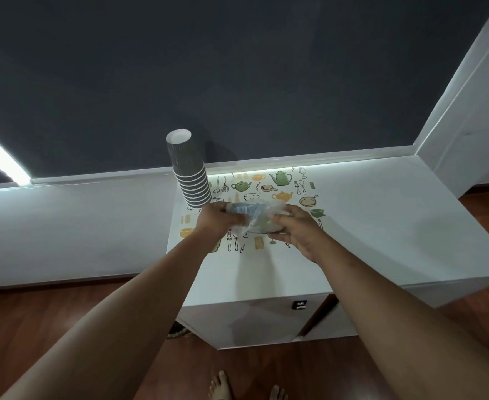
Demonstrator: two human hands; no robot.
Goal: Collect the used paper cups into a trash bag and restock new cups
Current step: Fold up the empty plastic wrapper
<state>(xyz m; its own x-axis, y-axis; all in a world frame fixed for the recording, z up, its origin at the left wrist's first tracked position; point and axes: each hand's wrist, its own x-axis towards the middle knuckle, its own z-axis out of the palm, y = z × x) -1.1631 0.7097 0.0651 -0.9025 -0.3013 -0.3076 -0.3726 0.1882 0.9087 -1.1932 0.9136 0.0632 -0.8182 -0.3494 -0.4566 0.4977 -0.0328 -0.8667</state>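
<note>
A stack of several grey ribbed paper cups [190,172] stands upside down on the white cabinet top [367,226], near its back left corner. Just in front of the stack, both my hands hold a crumpled clear plastic bag [253,216] with something bluish and pale inside. My left hand [218,219] grips the bag's left side and my right hand [293,229] grips its right side. What the bag holds is too blurred to tell.
The cabinet top bears a printed pattern of teapots and utensils [278,186]. A dark grey wall rises behind, with a lit white ledge [98,177] along its base. Wooden floor [49,313] surrounds the cabinet. My bare feet [220,388] show at the bottom.
</note>
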